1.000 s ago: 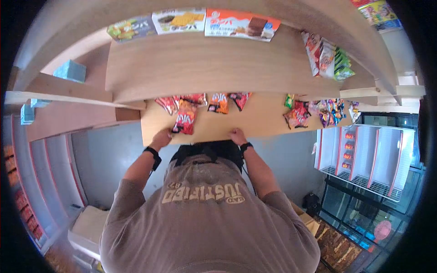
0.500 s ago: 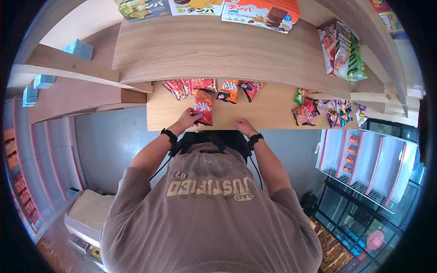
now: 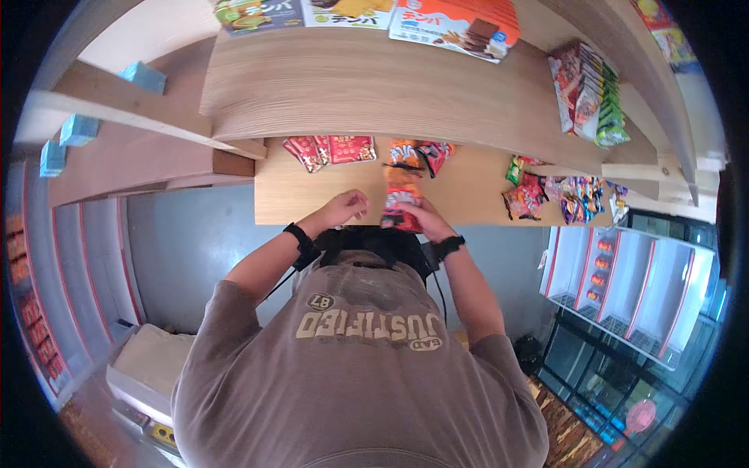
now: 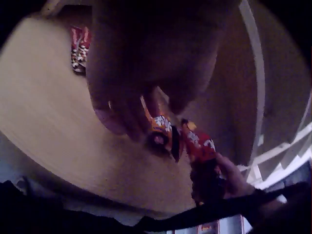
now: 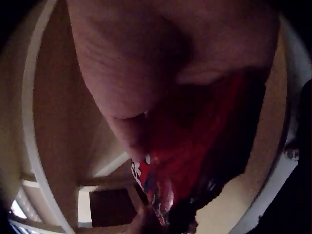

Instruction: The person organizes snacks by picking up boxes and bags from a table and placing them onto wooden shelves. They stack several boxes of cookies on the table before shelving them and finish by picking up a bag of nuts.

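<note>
Far to the left, small blue boxes [image 3: 79, 129] sit on a side shelf, and a green box [image 3: 257, 12] lies on the top board beside other flat boxes. Below, on the lower wooden shelf [image 3: 296, 204], a fan of red packets [image 3: 329, 149] lies at the back. The left hand [image 3: 345, 208] hovers over the shelf's front edge, near those packets but touching none. It holds nothing and its fingers are loosely curled; the left wrist view shows them hanging slack above the wood. A black band circles that wrist. Just beside it, the red snack packet [image 3: 399, 200] is off the row and out over the front part of the shelf, its long side running front to back. The right hand [image 3: 427, 221] grips its near end, fingers and thumb wrapped round the foil (the right wrist view is almost filled by crumpled red wrapper under the palm). Whether the packet touches the wood cannot be told. Behind it lie an orange packet [image 3: 404, 151] and another red one [image 3: 436, 154], close together. Further right, a heap of mixed sweets [image 3: 573, 196] rests on the same shelf, with upright sachets [image 3: 591, 92] on the board above and white display racks [image 3: 624, 269] below.
</note>
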Motion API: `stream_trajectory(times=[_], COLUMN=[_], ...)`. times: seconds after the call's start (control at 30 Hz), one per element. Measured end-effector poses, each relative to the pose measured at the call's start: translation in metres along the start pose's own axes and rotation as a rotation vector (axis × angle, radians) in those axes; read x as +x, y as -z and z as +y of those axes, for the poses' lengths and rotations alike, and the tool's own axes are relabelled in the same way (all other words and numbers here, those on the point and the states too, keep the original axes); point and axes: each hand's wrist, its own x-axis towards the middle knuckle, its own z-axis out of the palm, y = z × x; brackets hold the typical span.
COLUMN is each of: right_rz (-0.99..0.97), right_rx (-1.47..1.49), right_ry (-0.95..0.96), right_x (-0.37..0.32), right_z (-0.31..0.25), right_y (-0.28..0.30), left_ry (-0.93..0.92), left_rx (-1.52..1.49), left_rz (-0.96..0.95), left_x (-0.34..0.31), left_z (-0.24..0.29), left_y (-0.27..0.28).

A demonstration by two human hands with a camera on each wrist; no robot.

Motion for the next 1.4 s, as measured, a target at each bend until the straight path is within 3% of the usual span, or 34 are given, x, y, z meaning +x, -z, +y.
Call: stream_trajectory(times=[0.07,0.13,0.27,0.33,0.37,0.4,0.47,0.5,0.53,0.6,0.67,0.8,0.87,0.93,1.03,1.17,1.27,1.3,1.33,1.4], right_rz=[0.169,0.302,0.494,0.676,0.687,0.69,0.678,0.662,0.681,0.657,0.628,0.666,0.656,0.627,0.609,0.608,0.59,0.591,0.59,0.563], right_rx=[0.082,0.175,0.059,0.131,0.118,0.12,-0.076,-0.094,-0.09,-0.052,-0.048,-0.088,-0.043,-0.007,-0.052,-0.02,-0.024,-0.041,-0.06,-0.094], right_ry=[0.009,0.122,0.269,-0.04,-0.14,-0.133,-0.153,-0.111,-0.097,0.011,-0.005,-0.171,-0.12,-0.068,-0.146,-0.092,-0.065,-0.053,-0.042,-0.039], right_x=[-0.014,-0.022,-0.011,-0.002,0.008,0.012,0.01,0.008,0.001,-0.01,-0.024,-0.047,-0.064,-0.069,-0.07,-0.062,-0.055,-0.051,-0.048,-0.047], right_z=[-0.005,-0.009,-0.014,-0.011,0.002,0.01,0.027,0.038,0.046,0.064,0.076,0.069,0.067,0.063,0.058,0.055,0.049,0.047,0.043,0.029], right_y=[0.024,0.054,0.119,0.15,0.177,0.182,0.185,0.185,0.181,0.165,0.154,0.125,0.112,0.104,0.095,0.086,0.077,0.074,0.071,0.06], left_ry=[-0.088,-0.034,-0.036,-0.123,-0.003,-0.01,-0.087,0.02,-0.003,0.197,0.156,-0.088,0.013,-0.021,0.091,0.076,0.046,-0.131,-0.13,-0.179], left_rx=[-0.019,0.002,0.193,0.46,0.491,0.494,1.018,1.106,1.105,1.436,1.484,1.592,1.446,1.547,1.578,1.626,1.356,1.324,1.324,1.003], left_rz=[0.14,0.477,0.732,0.898,0.783,0.78,0.911,0.857,0.846,0.488,0.363,0.284,0.327,0.366,0.301,0.293,0.401,0.522,0.523,0.466], left_x=[0.003,0.007,0.033,0.052,0.05,0.052,0.057,0.056,0.059,0.065,0.081,0.089,0.1,0.116,0.108,0.11,0.096,0.083,0.083,0.082], left_z=[-0.011,-0.016,-0.027,-0.025,-0.002,0.008,0.028,0.04,0.047,0.06,0.043,0.042,0.039,0.012,0.034,0.037,0.05,0.056,0.05,0.033], left_y=[0.022,0.045,0.083,0.093,0.095,0.091,0.079,0.072,0.069,0.076,0.089,0.091,0.094,0.103,0.094,0.099,0.094,0.086,0.09,0.101])
